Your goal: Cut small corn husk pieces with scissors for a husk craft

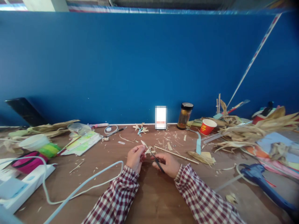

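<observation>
A: L hand (135,157) status?
B: Grip narrow, fingertips pinched on a pale husk strip (145,146). Strip sticks up and away from the fingers, tip pointing toward the wall.
A: R hand (167,164)?
B: Closed round black-handled scissors (156,159). Blades run up-left toward the strip, meeting it just beside the L fingertips. Can't tell if blades are parted; too small.
A: Position of both?
B: Mid bench (151,199), hands near each other, strip between them, slightly above the surface. Both sleeves plaid, red/white.
A: Surroundings?
B: Thin wooden stick (176,154) lies on the bench just right of R hand, angled. Husk scraps scattered beyond. Red paper cup (207,126) and dark-lidded jar (185,116) well apart, by the wall. Blue glue gun (261,179) far right. Pale cable (81,185) loops at left.
</observation>
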Demonstrator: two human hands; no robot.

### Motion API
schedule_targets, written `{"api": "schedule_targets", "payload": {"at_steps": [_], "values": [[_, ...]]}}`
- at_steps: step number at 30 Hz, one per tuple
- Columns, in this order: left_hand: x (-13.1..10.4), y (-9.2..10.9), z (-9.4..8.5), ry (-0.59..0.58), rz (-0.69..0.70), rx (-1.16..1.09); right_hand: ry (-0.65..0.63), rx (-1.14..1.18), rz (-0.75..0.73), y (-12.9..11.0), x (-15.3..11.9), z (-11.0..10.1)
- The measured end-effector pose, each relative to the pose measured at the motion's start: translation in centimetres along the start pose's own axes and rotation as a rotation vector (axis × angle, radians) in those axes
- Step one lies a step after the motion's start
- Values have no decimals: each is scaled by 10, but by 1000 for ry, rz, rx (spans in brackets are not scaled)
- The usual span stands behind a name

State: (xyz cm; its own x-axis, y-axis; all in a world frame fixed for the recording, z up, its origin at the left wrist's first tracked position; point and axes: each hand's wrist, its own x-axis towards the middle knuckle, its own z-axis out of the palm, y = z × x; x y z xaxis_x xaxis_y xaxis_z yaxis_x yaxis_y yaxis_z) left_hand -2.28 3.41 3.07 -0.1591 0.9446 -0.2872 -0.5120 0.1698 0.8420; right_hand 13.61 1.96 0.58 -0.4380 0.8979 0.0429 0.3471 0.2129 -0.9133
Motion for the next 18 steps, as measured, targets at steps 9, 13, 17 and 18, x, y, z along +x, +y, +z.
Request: {"api": "schedule_targets", "payload": {"at_steps": [9,13,17,18], "values": [[1,-2,-1,-17,0,-10,21,42,27,3,2,1],[1,-1,-2,-8,6,-16,30,152,79,-1,2,2],[9,4,-7,44,103,91,96,269,85,-2,3,3],[12,5,-11,50,145,166,112,299,81,-2,3,3]]}}
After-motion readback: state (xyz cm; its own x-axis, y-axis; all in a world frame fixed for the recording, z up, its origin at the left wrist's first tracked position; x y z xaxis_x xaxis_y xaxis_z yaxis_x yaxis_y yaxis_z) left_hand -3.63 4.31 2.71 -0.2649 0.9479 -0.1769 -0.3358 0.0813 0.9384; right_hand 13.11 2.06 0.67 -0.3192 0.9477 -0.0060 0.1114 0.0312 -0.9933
